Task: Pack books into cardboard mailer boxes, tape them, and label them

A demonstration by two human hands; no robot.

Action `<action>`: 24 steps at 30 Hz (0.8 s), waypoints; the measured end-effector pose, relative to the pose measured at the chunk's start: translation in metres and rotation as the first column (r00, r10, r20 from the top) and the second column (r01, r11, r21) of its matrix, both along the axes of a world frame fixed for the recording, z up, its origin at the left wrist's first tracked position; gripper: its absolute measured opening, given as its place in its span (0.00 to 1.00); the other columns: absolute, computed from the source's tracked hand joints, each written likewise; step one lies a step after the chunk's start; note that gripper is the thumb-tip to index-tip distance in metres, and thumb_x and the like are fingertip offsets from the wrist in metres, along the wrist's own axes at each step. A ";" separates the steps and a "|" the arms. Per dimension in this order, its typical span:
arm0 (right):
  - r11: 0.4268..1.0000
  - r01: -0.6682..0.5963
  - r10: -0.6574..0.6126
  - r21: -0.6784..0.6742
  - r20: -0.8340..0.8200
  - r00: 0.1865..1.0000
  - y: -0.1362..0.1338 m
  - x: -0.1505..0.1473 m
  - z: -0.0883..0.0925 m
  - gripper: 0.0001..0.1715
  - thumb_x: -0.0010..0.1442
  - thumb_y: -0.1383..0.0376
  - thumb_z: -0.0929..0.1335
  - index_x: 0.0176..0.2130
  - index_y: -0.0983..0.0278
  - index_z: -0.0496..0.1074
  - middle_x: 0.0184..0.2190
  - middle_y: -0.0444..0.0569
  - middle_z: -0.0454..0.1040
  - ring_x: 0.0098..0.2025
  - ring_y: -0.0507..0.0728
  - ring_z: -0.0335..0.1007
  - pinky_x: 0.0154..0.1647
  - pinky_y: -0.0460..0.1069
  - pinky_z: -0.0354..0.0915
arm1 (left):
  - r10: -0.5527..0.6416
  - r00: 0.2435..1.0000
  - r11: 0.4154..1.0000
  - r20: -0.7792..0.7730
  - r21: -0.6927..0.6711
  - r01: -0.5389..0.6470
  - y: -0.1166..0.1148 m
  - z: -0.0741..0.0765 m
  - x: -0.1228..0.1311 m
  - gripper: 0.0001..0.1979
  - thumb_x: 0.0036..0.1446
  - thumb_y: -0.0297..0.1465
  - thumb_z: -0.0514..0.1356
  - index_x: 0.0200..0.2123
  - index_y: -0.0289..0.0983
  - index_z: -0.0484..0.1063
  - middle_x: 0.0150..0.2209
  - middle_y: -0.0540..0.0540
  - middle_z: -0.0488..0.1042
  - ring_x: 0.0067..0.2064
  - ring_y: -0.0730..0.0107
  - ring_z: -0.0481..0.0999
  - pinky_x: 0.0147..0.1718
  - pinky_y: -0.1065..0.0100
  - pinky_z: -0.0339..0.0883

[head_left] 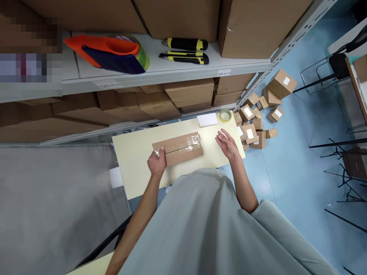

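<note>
A long brown cardboard box [183, 154] lies on the pale yellow table [134, 164], with shiny clear tape along its top seam. My left hand [157, 162] grips its left end, thumb on top and the other fingers hidden at the side. To the right of the box, my right hand [226, 143] is raised with nothing in it, its fingers apart. Behind that hand, near the table's far right corner, lies a roll of tape [225, 115]. Beside the roll is a flat white stack or box [207, 120], which looks like labels.
A metal shelf [172, 78] borders the table's far side, holding large cartons [177, 19], utility knives [186, 44] and an orange and navy item [111, 53]. Several small labelled boxes [249, 133] are heaped on the blue floor at right. Chairs [338, 67] stand beyond.
</note>
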State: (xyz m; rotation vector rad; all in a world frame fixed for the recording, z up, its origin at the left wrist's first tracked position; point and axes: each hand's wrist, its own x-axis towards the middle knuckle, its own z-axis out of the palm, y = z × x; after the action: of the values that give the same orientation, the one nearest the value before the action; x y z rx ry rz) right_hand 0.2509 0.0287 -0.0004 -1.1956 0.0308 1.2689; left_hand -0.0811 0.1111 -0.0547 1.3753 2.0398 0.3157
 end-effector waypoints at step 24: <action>0.890 0.447 -0.442 -0.087 0.071 0.894 -0.106 0.180 -0.033 0.30 0.50 0.74 0.78 0.52 0.60 0.77 0.64 0.53 0.79 0.72 0.61 0.71 0.73 0.56 0.68 | -0.119 0.929 0.992 -0.349 0.005 0.129 0.008 0.017 0.029 0.22 0.54 0.53 0.50 0.40 0.43 0.69 0.36 0.33 0.80 0.47 0.25 0.81 0.39 0.43 0.72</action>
State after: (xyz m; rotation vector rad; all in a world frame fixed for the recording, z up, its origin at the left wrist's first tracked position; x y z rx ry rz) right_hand 0.4313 -0.0770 -0.0337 -1.2205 0.3206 0.8392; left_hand -0.0520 0.1189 -0.0374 1.6653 2.2210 0.0441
